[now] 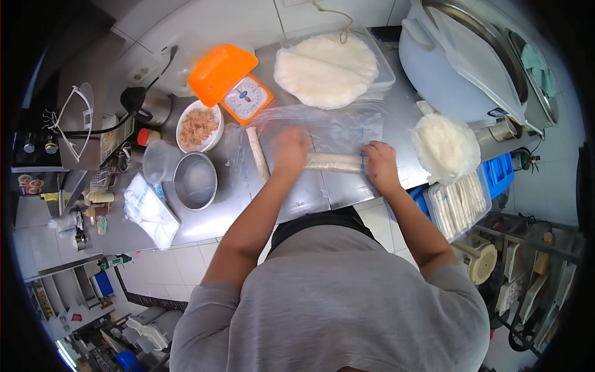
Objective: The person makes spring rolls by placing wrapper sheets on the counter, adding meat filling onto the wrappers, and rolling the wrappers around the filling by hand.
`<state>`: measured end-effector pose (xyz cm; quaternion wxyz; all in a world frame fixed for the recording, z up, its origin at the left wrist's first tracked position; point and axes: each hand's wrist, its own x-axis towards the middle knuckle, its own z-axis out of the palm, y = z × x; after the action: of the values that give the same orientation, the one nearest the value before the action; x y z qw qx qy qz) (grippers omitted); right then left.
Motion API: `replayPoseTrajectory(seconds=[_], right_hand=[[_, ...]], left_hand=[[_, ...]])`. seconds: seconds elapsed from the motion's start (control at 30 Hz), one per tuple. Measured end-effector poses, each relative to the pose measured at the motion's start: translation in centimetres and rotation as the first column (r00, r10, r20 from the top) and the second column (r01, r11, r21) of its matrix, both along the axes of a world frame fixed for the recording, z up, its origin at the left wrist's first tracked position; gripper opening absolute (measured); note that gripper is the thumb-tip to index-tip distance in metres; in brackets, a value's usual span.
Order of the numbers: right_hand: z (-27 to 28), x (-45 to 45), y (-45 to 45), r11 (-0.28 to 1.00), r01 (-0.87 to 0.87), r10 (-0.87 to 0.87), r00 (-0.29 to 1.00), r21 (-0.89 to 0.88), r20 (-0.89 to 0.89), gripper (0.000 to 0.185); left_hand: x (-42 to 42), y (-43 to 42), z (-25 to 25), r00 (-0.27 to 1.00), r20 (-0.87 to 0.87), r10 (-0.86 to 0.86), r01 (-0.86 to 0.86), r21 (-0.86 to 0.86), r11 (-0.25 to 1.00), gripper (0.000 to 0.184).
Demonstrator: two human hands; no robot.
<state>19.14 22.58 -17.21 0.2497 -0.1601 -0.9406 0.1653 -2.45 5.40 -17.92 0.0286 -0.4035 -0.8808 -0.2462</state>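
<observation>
A pale roll in clear plastic wrap (334,162) lies crosswise on the steel table. At its right end rests my right hand (380,163), its fingers curled onto the wrap. My left hand (291,147) is over the left end, smeared by motion, so its fingers cannot be made out. To the left of that hand lies a thin pale roll (257,155), slanting toward the table's front edge. Clear plastic film (347,127) spreads beyond both hands.
An orange scale (245,99) and a bowl of pinkish filling (198,126) stand left. Behind lies a stack of white sheets (325,71); more sheets (445,146) are at right, above a tray of rolls (458,206). A metal bowl (195,180) sits near the front edge.
</observation>
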Motion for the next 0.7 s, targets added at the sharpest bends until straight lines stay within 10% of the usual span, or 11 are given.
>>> replayPoseTrajectory(seconds=[0.07,0.13,0.23,0.33,0.4,0.47,0.57,0.7], right_hand=[[1.7,0.3,-0.3,0.991,0.111,-0.117,0.990,-0.081,-0.073,0.030],[1.3,0.1,-0.5,0.990,0.034,-0.048,0.994,-0.137,-0.098,0.027],[2.0,-1.7,-0.4,0.999,-0.021,0.021,1.000,-0.046,0.004,0.029],[2.9,-4.8,0.1,0.998,0.039,-0.044,0.995,-0.057,-0.084,0.032],[4.6,-6.4,-0.2,0.911,0.021,-0.083,0.988,-0.412,-0.133,0.033],[8.4,-7.4,-0.8,0.463,-0.056,-0.075,0.992,-0.884,-0.103,0.033],[7.9,-6.9,2.0,0.115,-0.134,0.079,0.989,-0.984,-0.126,0.031],[3.4,-3.2,4.7,0.426,-0.026,0.095,0.995,-0.904,0.016,0.030]], left_hand=[[-1.0,-3.5,2.7,0.947,-0.042,0.320,-0.315,0.092,0.945,0.046],[-2.1,-6.6,3.8,0.807,0.020,0.591,-0.567,-0.258,0.782,0.045],[-4.7,-9.2,1.4,0.809,0.248,0.533,-0.419,-0.392,0.819,0.041],[-4.2,-8.0,3.6,0.541,0.788,0.294,-0.495,0.015,0.869,0.034],[-3.0,-5.6,7.1,0.637,0.768,0.067,-0.255,0.128,0.958,0.033],[-1.6,-2.5,9.8,0.714,0.690,-0.120,0.039,0.132,0.991,0.031],[-0.5,2.3,9.1,0.800,0.433,-0.416,0.392,0.149,0.908,0.033],[1.2,5.6,5.9,0.707,0.416,-0.572,0.613,0.043,0.789,0.039]])
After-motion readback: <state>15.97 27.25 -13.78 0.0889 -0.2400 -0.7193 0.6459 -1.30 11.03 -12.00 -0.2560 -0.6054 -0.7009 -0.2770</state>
